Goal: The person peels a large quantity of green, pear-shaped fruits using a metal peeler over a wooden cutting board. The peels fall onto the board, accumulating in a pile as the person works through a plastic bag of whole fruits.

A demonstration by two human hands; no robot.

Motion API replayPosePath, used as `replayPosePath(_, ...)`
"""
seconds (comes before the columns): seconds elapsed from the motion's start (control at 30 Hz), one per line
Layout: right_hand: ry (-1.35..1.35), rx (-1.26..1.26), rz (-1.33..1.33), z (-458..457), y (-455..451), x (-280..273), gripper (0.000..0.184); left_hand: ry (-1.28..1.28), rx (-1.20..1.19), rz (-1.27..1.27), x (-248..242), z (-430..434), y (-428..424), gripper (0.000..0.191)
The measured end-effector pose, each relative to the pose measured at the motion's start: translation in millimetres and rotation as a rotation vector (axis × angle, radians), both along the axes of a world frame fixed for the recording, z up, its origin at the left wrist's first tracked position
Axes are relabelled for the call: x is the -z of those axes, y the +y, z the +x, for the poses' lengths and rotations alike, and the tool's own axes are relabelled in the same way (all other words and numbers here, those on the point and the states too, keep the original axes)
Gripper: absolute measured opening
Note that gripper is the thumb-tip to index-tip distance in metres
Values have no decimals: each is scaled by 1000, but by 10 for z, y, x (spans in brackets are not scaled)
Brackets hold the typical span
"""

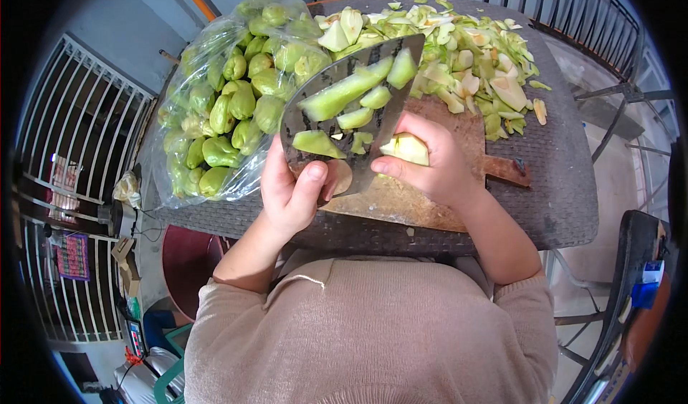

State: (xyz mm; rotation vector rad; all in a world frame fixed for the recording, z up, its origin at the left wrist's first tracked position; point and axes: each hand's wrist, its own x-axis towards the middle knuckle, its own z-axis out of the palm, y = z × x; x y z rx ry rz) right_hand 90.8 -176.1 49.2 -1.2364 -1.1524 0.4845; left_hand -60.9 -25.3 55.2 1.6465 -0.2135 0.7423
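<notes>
My left hand [293,189] grips a wide steel cleaver [317,87] near its lower end, with the broad blade raised and several green peel pieces stuck to its face. In my right hand [438,162] is a pale, peeled piece of chayote [408,148], close beside the blade's right edge. Below both hands lies a worn wooden cutting board [408,205], its handle pointing right. A clear plastic bag [177,135] at the left holds several whole green chayotes [242,100]. Behind the board, peelings and cut pieces [484,70] form a large heap.
The dark woven-pattern table [559,189] carries the board, bag and heap. A dark red tub [188,264] stands below its left edge. At the lower right is a dark chair-like frame [618,275] with things on it. Metal railings [586,27] stand behind at right.
</notes>
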Motion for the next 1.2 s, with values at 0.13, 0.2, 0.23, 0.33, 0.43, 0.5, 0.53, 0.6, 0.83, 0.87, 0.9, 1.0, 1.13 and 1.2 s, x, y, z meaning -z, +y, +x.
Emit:
replayPosePath(0.13, 14, -83, -101, 54, -14, -13, 35, 19, 14, 5, 20, -22, 9, 45)
replayPosePath(0.2, 41, -133, -133, 65, -33, -71, 37, 50, 22, 13, 2, -38, 26, 43)
replayPosePath(0.23, 53, -152, -144, 68, -43, -98, 37, 68, 27, 12, -9, -39, 26, 41)
replayPosePath(0.33, 58, -179, -195, 99, -51, -99, 39, 129, 39, 1, -107, -14, 3, 34)
replayPosePath(0.43, 135, -222, -218, 131, -55, -83, 41, 181, 62, -4, -188, 4, -10, 33)
replayPosePath(0.5, 184, -242, -221, 140, -55, -81, 42, 245, 61, -44, -236, 21, -28, 32)
replayPosePath(0.53, 192, -243, -221, 143, -56, -86, 43, 274, 62, -60, -271, 32, -40, 33)
replayPosePath(0.6, 195, -246, -217, 158, -52, -79, 43, 307, 74, -70, -286, 61, -34, 36)
replayPosePath(0.83, 479, -146, -36, 128, 43, 94, 37, 296, -2, -209, -303, 266, -148, 37)
replayPosePath(0.87, 540, -143, 30, 119, 71, 125, 37, 268, -6, -214, -261, 294, -158, 38)
replayPosePath(0.9, 600, -140, 96, 111, 93, 140, 36, 261, -4, -220, -238, 308, -168, 38)
replayPosePath(1.0, 711, -120, 155, 93, 99, 158, 34, 240, -4, -238, -179, 337, -198, 37)
replayPosePath(1.13, 776, -97, 239, 57, 149, 162, 31, 208, -8, -299, -96, 401, -247, 37)
replayPosePath(1.2, 782, -72, 250, 53, 168, 164, 30, 179, 14, -320, -39, 430, -243, 36)
